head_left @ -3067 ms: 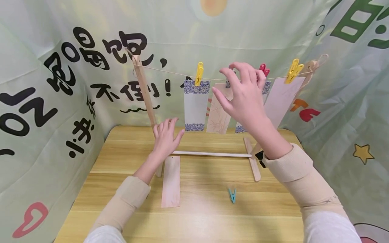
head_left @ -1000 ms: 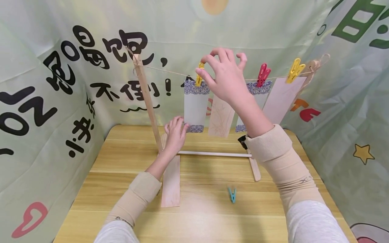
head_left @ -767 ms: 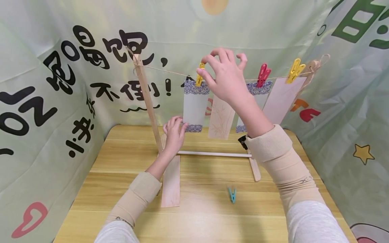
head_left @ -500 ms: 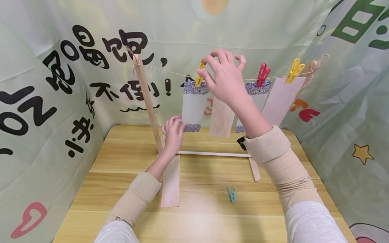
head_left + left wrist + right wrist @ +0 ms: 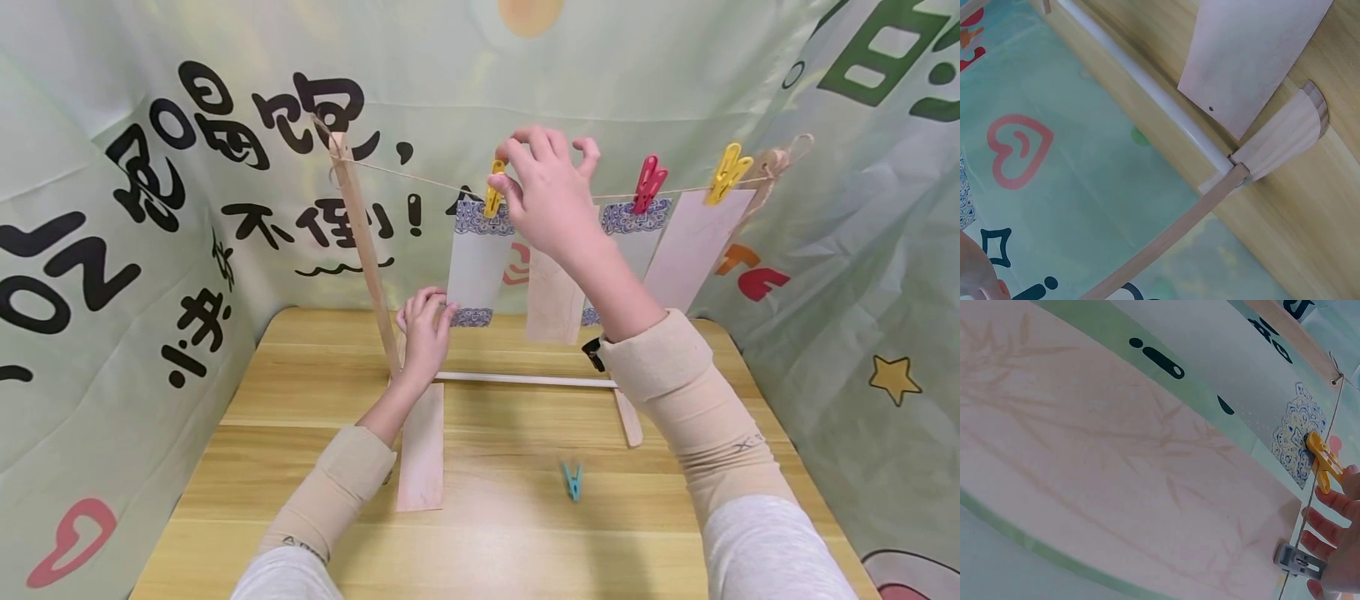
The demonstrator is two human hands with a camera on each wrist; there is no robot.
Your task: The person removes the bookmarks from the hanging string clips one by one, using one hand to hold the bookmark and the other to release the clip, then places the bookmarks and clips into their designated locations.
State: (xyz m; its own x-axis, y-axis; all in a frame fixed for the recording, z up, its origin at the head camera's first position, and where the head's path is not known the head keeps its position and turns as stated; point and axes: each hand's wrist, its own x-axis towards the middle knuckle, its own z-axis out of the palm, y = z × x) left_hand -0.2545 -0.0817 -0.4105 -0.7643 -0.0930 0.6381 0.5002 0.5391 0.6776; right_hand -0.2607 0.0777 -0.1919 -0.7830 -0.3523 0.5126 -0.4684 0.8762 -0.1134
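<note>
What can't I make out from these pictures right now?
Head: part of the yellow clip, behind the right hand.
Head: the grey clip on the bamboo-print card, behind that hand.
Head: far end of the right stand foot, behind the right sleeve.
Left wrist: a blue-bordered card, mostly cut off by the left edge.

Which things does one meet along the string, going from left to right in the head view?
Left wooden post, yellow clip at the right hand, red clip, second yellow clip, right wooden post.
</note>
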